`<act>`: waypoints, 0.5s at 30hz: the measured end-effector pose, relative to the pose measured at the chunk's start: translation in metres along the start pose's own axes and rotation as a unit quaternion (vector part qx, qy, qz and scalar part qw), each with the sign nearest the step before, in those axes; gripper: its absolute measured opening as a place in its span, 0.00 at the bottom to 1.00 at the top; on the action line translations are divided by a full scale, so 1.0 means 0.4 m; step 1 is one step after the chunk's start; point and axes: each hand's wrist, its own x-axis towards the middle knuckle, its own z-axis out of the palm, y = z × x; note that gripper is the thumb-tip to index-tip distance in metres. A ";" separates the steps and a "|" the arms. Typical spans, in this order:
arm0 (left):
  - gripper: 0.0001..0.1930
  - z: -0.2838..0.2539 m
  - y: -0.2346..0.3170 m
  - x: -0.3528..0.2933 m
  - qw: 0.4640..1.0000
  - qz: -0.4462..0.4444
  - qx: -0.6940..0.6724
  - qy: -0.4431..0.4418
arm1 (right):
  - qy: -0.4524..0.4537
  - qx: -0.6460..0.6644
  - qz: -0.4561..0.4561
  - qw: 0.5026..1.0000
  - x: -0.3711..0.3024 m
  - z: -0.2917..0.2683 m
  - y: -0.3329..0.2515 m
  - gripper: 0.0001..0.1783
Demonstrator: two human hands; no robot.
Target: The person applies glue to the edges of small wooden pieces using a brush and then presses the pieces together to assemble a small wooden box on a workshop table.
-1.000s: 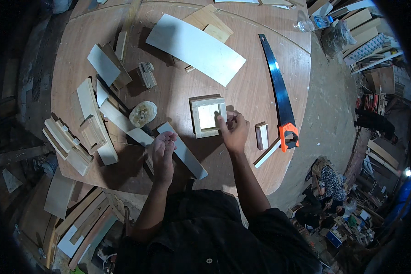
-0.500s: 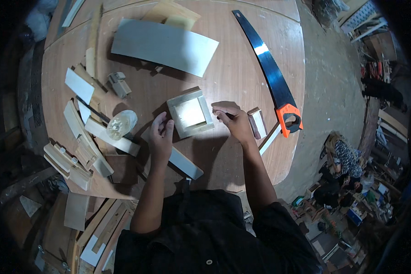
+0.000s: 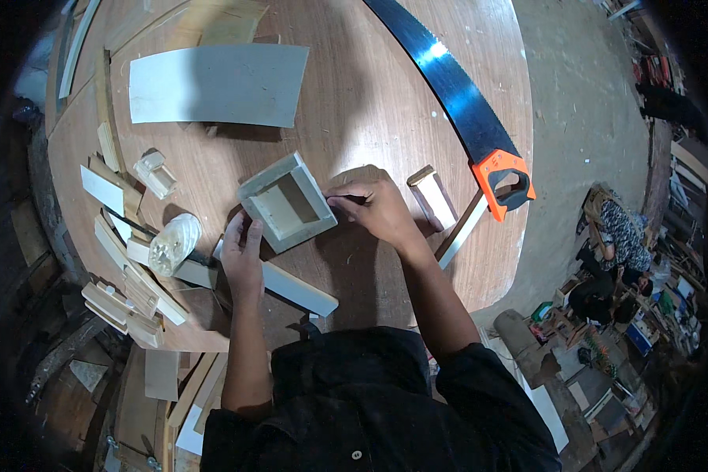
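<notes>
“So, where was the small wooden box point(image 3: 288, 206)?”

“Near the middle of the view, over the table point(image 3: 484, 271), its open side facing up and one corner pointing to twelve o'clock. I couldn't tell whether it rested flat.”

“And the left hand point(image 3: 244, 256)?”

“At the box's seven o'clock, thumb and fingertips up against its edge. Whether they truly gripped it, I couldn't tell.”

“The right hand point(image 3: 376, 208)?”

“At three o'clock, thumb and forefinger drawn together right by the box's side. Whether anything was pinched there didn't show.”

“What lay around them?”

“Going round from the box: a pale rectangular board point(image 3: 220, 85) at eleven, a saw point(image 3: 456, 82) with its blade toward one to two and its orange handle at three, a short wooden piece point(image 3: 434, 198) nearer on that same side, a narrow board point(image 3: 300, 290) at six, partly behind the left hand, a round container point(image 3: 174, 245) at eight, and a little block point(image 3: 156, 175) between nine and ten.”
</notes>
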 end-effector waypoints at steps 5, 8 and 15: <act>0.24 -0.001 -0.009 0.006 1.000 0.003 -0.015 -0.012 | 0.022 -0.030 -0.028 0.999 0.000 -0.006 0.006 0.09; 0.22 0.009 0.006 0.000 1.000 -0.006 -0.020 -0.018 | 0.025 -0.043 -0.035 0.998 0.004 -0.002 0.024 0.10; 0.24 0.016 0.022 -0.005 1.000 -0.020 -0.005 -0.018 | 0.019 -0.055 -0.055 0.997 0.004 0.002 0.031 0.10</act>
